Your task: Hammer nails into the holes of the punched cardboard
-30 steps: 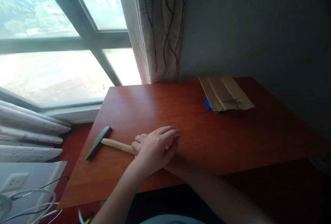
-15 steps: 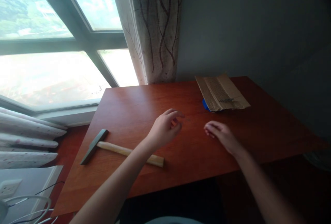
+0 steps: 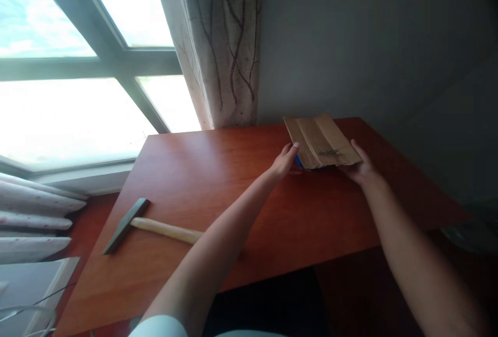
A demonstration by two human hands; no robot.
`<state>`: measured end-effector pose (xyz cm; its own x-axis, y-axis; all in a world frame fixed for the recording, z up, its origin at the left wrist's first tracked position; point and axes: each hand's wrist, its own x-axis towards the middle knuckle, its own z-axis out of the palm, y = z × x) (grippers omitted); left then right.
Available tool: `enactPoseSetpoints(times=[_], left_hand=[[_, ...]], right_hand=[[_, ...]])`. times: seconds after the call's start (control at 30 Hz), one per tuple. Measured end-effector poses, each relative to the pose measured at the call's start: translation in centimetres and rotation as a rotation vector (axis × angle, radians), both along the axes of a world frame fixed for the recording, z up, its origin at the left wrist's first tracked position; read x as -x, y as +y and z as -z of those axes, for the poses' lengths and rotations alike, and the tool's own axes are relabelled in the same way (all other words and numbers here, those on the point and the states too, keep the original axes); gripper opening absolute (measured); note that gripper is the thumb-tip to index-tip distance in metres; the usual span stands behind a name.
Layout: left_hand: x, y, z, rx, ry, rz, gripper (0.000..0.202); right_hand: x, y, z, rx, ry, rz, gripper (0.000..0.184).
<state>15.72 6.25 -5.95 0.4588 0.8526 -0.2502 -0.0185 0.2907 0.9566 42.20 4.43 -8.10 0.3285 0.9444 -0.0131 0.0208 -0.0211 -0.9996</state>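
A creased sheet of brown cardboard (image 3: pixel 342 145) is at the back right of the table, with a row of thin dark pieces (image 3: pixel 329 152), too small to name, near its front edge. Something blue (image 3: pixel 298 160) peeks out from under its left front corner. At the left edge of the cardboard is my left hand (image 3: pixel 286 162), its thumb on the edge and its fingers lower down. My right hand (image 3: pixel 361 167) grips the right front corner, thumb along the side and fingers partly hidden underneath. A hammer (image 3: pixel 165 228) with a wooden handle lies at the left, its handle end covered by my left forearm.
The reddish-brown wooden table (image 3: pixel 202 171) stands against a grey wall (image 3: pixel 350 41). To the left are a window (image 3: pixel 70 114) and a patterned curtain (image 3: pixel 229 41). White cables (image 3: pixel 35 316) hang at the lower left, beside the table edge.
Both hands have moved forward to the cardboard, the right one also outward, and now hold its two sides. The view has shifted slightly to the right; the hammer lies as before.
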Motion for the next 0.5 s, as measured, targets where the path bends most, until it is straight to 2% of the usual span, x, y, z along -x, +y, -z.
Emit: enactPoseSetpoints(times=[0.13,0.23,0.37,0.5], left_hand=[[0.1,-0.1,-0.1,0.015,-0.074,-0.021,0.070],[2.7,-0.2,-0.9,-0.027,-0.135,-0.080,0.060],[9.6,-0.4,-2.7,-0.061,-0.202,-0.176,0.051],[17.9,-1.0,-4.5,-0.069,-0.185,-0.294,0.042]], right_hand=[[2.0,0.2,-1.1,0.087,0.299,-0.114,0.044],[5.1,0.0,-2.9,0.042,0.350,-0.173,0.045],[12.0,0.4,-4.7,0.009,0.390,-0.298,0.041],[19.7,1.5,-4.9,0.055,0.478,-0.411,0.040]])
